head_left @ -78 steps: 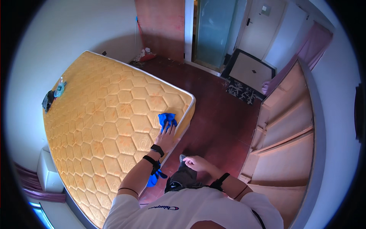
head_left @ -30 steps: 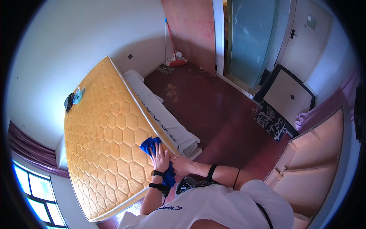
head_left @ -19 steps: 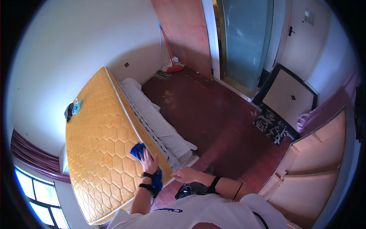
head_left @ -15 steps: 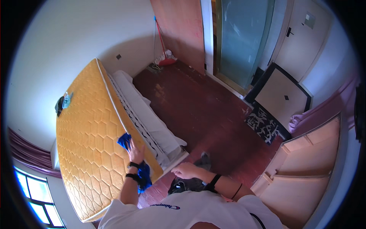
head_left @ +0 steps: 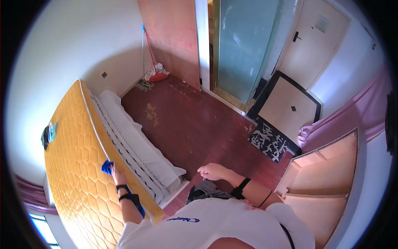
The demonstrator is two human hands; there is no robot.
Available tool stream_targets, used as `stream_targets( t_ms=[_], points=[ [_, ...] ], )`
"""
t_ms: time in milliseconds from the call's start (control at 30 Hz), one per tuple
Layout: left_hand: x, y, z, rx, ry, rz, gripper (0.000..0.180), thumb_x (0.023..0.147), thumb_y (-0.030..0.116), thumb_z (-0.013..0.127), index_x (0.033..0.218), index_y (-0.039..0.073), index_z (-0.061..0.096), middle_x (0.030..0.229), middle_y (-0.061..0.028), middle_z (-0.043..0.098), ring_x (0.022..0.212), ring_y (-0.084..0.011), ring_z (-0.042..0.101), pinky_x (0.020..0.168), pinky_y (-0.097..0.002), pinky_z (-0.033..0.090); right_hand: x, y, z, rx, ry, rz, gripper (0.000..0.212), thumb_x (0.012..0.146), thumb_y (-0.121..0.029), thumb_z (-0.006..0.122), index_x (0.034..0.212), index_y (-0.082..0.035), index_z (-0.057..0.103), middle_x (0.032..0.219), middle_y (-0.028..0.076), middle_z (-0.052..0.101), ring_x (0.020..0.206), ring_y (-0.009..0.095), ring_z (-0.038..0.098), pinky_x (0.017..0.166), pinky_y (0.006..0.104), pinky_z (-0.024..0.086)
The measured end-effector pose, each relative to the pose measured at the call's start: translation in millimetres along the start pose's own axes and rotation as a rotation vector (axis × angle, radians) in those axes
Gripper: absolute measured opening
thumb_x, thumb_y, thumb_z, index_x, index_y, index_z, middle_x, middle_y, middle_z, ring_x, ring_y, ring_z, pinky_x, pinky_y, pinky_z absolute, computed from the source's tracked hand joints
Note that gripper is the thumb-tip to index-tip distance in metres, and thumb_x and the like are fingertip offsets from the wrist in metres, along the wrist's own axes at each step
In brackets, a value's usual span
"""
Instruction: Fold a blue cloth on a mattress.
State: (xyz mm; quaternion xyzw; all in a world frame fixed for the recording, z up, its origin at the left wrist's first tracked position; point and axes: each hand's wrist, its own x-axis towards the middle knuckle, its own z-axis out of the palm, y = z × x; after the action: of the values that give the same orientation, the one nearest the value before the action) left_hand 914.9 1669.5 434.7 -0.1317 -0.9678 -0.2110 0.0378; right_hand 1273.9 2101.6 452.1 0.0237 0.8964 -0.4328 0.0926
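A yellow quilted mattress [head_left: 76,166] stands tilted on its long side at the left, its pale piped edge facing up and right. My left hand [head_left: 118,176] presses a blue cloth [head_left: 106,167] to the mattress near that edge, fingers over it. More blue fabric shows under my left forearm, partly hidden by it. My right hand [head_left: 212,171] hangs in front of my body with curled fingers and nothing visible in it. A white-covered bed base [head_left: 137,141] lies along the mattress's right side.
A dark bag and a light-blue plastic one [head_left: 49,133] sit at the mattress's far left edge. A red dustpan [head_left: 158,76] and a mop [head_left: 144,83] stand in the far corner. Framed panels [head_left: 286,103], a purple curtain [head_left: 331,120] and an upturned wooden frame [head_left: 319,178] line the right.
My left hand and the blue cloth have moved farther along the mattress edge, away from its near corner. The view has turned right. My right hand stays curled in front of me.
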Motion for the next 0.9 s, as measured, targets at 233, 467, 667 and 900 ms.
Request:
stream_targets(
  t_ms=[233,467,667,900],
  points=[
    [-14.1,108.4,35.6,-0.346,0.108,-0.046,0.054,0.082,-0.016,0.042,0.126,0.002,0.069,0.129,-0.0219,0.069,0.126,-0.0301,0.063,0.112,-0.0409,0.045,-5.4,66.3,-29.4,0.182,0.086,0.141,0.04,0.095,-0.026,0.059,0.131,-0.009,0.066,0.116,0.018,0.074,0.104,0.035,0.072,0.09,0.0465,0.056],
    [-75.7,450.6,126.1,-1.007,-0.48,0.344,0.05,0.084,-0.016,0.043,0.126,-0.003,0.066,0.141,-0.0168,0.063,0.134,-0.0284,0.057,0.117,-0.039,0.039,10.3,78.1,-79.4,0.239,0.233,-0.005,0.058,0.088,-0.024,0.074,0.139,-0.001,0.056,0.126,0.022,0.069,0.115,0.034,0.068,0.1,0.0444,0.052],
    [-92.1,678.8,140.5,-1.052,-0.58,0.922,0.047,0.09,-0.017,0.042,0.129,-0.003,0.063,0.146,-0.0194,0.059,0.14,-0.0288,0.051,0.118,-0.0378,0.035,-29.8,173.7,-176.1,0.611,0.636,-0.039,0.024,0.09,-0.019,0.071,0.107,-0.003,0.065,0.095,0.012,0.069,0.086,0.025,0.066,0.076,0.0408,0.051],
    [-85.5,788.0,225.6,-1.093,-0.77,0.773,0.053,0.092,-0.016,0.042,0.142,-0.003,0.052,0.14,-0.0196,0.06,0.135,-0.028,0.055,0.112,-0.0372,0.043,-168.2,258.7,-325.5,0.764,1.004,0.298,0.019,0.094,-0.013,0.068,0.111,-0.005,0.063,0.09,0.005,0.066,0.084,0.014,0.063,0.073,0.0322,0.052]
  ],
)
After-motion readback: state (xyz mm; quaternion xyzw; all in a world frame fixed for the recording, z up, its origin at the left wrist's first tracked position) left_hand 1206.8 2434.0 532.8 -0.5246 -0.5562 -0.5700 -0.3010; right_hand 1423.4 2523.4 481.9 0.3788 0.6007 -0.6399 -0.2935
